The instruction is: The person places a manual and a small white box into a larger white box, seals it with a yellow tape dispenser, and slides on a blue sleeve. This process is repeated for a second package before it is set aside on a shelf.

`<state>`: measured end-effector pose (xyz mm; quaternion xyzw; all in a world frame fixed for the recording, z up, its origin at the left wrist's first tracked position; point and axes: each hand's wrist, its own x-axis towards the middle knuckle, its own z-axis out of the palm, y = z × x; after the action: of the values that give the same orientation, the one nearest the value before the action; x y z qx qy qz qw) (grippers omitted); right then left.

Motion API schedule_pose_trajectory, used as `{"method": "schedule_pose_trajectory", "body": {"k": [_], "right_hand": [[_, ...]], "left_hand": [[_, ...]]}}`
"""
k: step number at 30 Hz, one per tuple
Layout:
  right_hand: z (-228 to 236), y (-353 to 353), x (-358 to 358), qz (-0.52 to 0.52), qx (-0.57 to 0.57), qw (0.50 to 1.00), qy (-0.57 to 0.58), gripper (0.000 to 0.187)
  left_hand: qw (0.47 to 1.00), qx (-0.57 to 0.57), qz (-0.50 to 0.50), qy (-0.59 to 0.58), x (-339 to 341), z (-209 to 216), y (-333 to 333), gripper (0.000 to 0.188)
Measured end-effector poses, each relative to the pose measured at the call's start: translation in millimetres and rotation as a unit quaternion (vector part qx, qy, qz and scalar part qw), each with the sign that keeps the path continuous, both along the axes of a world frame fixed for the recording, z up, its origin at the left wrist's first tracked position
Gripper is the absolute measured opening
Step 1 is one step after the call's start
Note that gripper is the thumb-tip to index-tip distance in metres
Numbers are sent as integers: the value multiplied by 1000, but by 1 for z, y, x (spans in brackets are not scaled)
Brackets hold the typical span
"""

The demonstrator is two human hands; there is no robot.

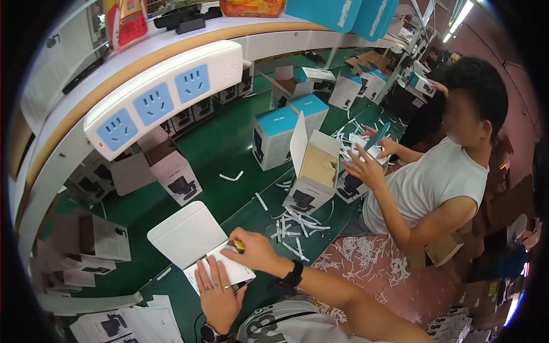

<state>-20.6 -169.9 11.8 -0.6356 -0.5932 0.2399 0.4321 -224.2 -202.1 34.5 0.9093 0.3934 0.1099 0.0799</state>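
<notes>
An open white carton (187, 233) lies in front of me on the green table, its broad flap folded back away from me. My left hand (218, 288) rests flat on the near part of the carton, its fingers stretched out. My right hand (257, 250) is closed around a small yellow object (239, 246) and touches the carton's upper right side. Only a bit of that object shows, so its kind is unclear. Just right of the carton, a pile of white paper strips (294, 226) lies on the table.
An open printed box (311, 186) and blue-topped boxes (277, 128) stand ahead to the right. A white power strip (166, 97) hangs on the shelf edge above. At right, a co-worker (429, 177) handles something over scattered strips. Printed sheets (128, 323) lie at lower left.
</notes>
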Motion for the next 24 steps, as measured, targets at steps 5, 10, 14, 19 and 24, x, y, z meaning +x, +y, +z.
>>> {"method": "schedule_pose_trajectory", "body": {"k": [5,10,14,19,24], "right_hand": [[-14,4,-17,-43,-53,992,110,31],[-16,10,-14,-31,-89,976,195,25],[-20,14,-13,-24,-139,962,235,23],[-22,10,-13,-24,-153,942,299,19],[-12,-2,-2,1,-146,953,267,16]], "left_hand": [[1000,-4,6,5,-4,1,-1,98],[1000,-16,14,17,-3,7,1,99],[1000,-16,15,-3,2,21,5,87],[1000,-11,23,12,2,15,9,88],[1000,-19,20,1,0,18,11,86]]}}
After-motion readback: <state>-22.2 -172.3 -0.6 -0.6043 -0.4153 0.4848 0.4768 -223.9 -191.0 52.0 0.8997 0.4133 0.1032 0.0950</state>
